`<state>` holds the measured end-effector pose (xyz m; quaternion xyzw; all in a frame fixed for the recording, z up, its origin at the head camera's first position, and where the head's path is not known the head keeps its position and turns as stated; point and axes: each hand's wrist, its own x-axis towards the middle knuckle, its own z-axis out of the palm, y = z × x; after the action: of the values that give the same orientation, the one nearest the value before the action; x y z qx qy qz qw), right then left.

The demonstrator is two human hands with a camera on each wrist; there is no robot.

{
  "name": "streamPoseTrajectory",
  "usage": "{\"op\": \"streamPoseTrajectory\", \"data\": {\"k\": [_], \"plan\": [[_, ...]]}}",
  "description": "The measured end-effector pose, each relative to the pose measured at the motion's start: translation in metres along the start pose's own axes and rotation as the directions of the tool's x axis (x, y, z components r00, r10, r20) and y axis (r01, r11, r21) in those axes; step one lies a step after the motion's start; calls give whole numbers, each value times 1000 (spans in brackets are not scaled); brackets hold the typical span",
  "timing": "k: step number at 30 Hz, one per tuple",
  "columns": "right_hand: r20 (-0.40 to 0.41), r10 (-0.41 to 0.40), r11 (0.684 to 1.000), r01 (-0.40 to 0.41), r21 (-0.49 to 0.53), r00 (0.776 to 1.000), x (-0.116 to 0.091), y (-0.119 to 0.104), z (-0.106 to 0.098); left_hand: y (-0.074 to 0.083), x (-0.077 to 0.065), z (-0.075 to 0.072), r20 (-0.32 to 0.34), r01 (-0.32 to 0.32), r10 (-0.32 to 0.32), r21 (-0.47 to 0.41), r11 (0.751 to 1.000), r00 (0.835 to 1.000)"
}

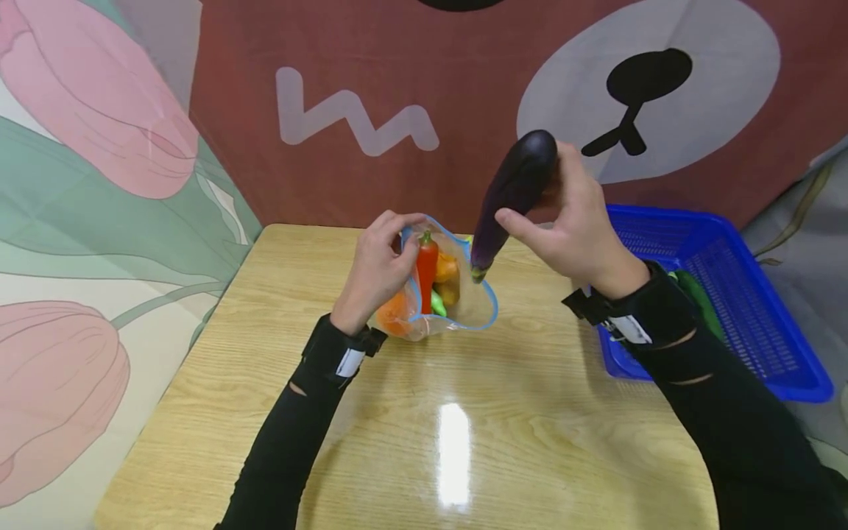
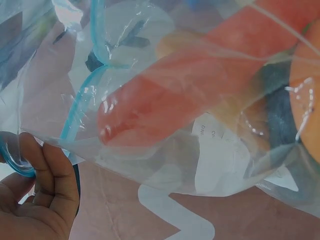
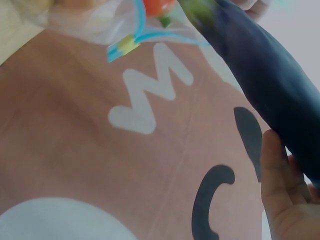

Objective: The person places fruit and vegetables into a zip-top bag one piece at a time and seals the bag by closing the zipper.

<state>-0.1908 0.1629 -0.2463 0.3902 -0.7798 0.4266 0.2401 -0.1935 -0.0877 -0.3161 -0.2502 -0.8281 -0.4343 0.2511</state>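
Observation:
A clear zip bag [image 1: 473, 313] with a blue-edged mouth stands open on the table. My left hand [image 1: 380, 265] pinches its rim on the left side; the left wrist view shows the fingertips [image 2: 37, 155] on the blue zip strip. Inside the bag are a red pepper [image 1: 427, 265], orange and brownish produce [image 1: 447, 276] and something green [image 1: 438, 303]. My right hand [image 1: 576, 221] grips a dark purple eggplant [image 1: 513, 188] by its thick end. The eggplant slants down, its stem end over the right part of the bag's mouth.
A blue plastic basket [image 1: 762, 294] stands at the right of the wooden table [image 1: 397, 442], with a green cucumber-like vegetable [image 1: 698, 298] in it, partly behind my right arm. A brown cloth [image 1: 464, 88] with a printed bear face hangs behind the table.

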Motion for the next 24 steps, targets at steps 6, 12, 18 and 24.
{"op": "streamPoseTrajectory", "data": {"k": [6, 12, 18, 24], "plan": [[102, 39, 997, -46, 65, 994, -1, -2, 30, 0, 1, 1, -7, -29, 29, 10, 1000, 1000], [296, 173, 984, -178, -10, 939, -13, 3, 61, 2, 1, 0, -7, -33, 34, 16, 999, 999], [440, 213, 976, -169, -138, 872, -24, 8, 85, 5, 1, -3, -2, -24, 24, 7, 1000, 1000], [468, 168, 979, -91, -183, 868, -23, 8, 95, 8, 4, -8, -29, -44, 44, -1, 999, 999]]}}
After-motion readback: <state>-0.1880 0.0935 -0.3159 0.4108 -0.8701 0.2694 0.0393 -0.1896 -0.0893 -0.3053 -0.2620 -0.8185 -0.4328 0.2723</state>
